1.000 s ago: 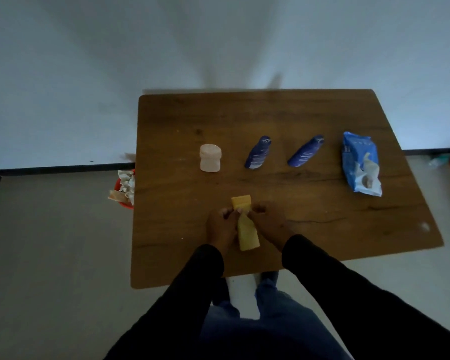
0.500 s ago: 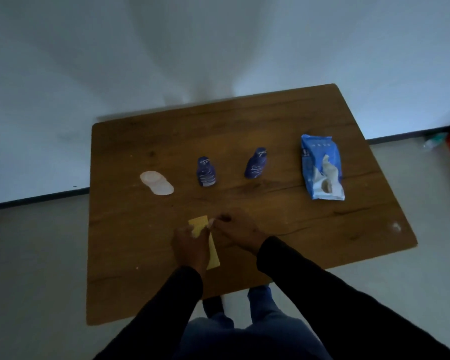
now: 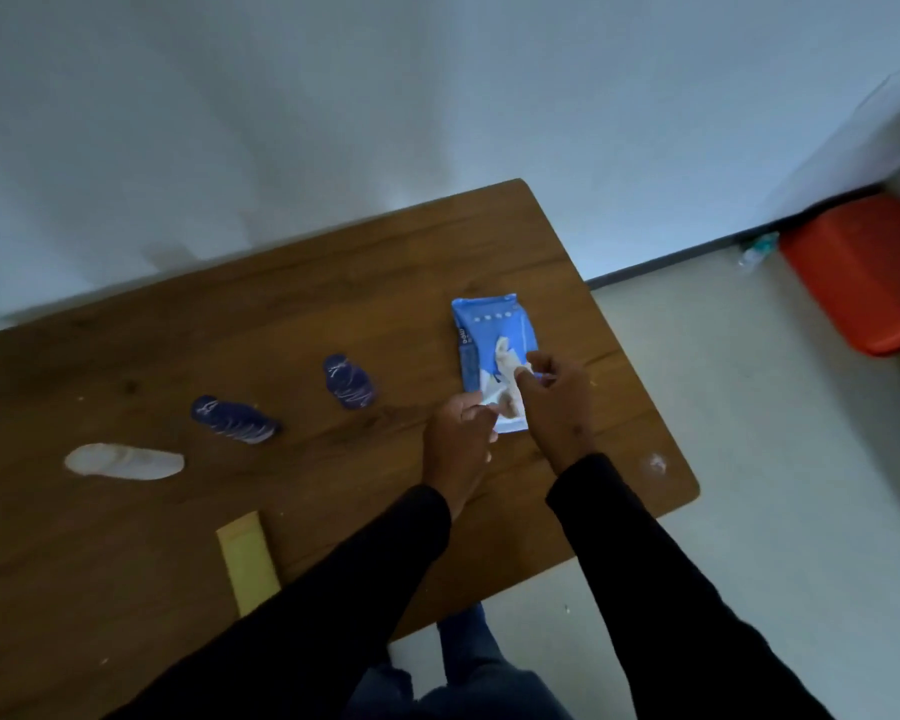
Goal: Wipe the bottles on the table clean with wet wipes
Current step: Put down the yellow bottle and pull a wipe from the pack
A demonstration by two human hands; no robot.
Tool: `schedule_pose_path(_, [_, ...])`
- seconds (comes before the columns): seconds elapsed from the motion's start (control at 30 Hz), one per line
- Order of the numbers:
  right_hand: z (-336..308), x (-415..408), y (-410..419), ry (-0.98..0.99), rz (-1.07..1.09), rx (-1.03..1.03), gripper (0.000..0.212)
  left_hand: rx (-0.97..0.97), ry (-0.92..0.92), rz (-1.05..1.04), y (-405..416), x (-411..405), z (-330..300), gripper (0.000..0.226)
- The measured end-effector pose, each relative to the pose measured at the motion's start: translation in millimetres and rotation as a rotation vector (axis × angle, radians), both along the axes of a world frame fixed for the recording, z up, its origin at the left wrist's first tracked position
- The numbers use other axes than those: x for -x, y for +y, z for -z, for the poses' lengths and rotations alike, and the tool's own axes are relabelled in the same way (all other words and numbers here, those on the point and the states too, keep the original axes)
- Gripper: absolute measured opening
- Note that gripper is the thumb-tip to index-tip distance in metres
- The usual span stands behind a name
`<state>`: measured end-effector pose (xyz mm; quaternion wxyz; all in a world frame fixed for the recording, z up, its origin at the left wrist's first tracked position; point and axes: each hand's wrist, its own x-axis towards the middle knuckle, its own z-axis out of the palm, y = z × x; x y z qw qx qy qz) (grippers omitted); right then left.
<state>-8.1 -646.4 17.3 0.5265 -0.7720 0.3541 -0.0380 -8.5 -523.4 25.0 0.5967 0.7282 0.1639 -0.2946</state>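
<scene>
Hands at wipes pack [image 3: 491,332], left hand [image 3: 458,439] on pack edge, right hand [image 3: 554,397] pinching wipe [image 3: 505,356]

Blue-and-white wipes pack [image 3: 491,345], white-streaked navy bottles [image 3: 236,419], yellow box [image 3: 248,561]

Plain, sparsely furnished room, kind not determinable: home or bare test space. Evidence: blank pale wall [image 3: 437,96] with dark skirting strip [image 3: 661,265]; light, smooth floor [image 3: 780,459]; single wood-grain table [image 3: 230,314] with rounded corners set near the wall; orange plastic tray [image 3: 858,272] on the floor in the corner. Dim lighting.
</scene>
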Motion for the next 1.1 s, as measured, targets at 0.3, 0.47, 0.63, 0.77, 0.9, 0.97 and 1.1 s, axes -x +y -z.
schedule_pose_path(0.3, [41,-14,-16,0.259,-0.234,0.142,0.015,-0.112,0.038,0.116,-25,-12,18,0.015])
schedule_pose_path(0.47, [26,-16,-17,0.300,-0.274,0.200,0.024,-0.041,0.139,0.081,-26,-19,8,0.008])
schedule_pose_path(0.63, [-6,-16,-8,0.144,-0.240,0.262,0.057,0.077,0.191,0.010,-21,-24,-8,0.014])
schedule_pose_path(0.77, [-39,-11,5,0.076,-0.296,0.290,0.023,0.194,0.177,-0.023,-9,-26,-28,0.028])
schedule_pose_path(0.9, [-68,-3,23,-0.016,-0.339,0.220,0.018,0.274,0.171,-0.077,9,-23,-48,0.033])
schedule_pose_path(0.97, [-80,1,33,-0.038,-0.375,0.183,0.018,0.286,0.150,-0.110,26,-17,-59,0.033])
schedule_pose_path(1.1, [-104,8,63,-0.034,-0.497,-0.121,0.019,0.292,0.093,-0.173,65,0,-76,0.032])
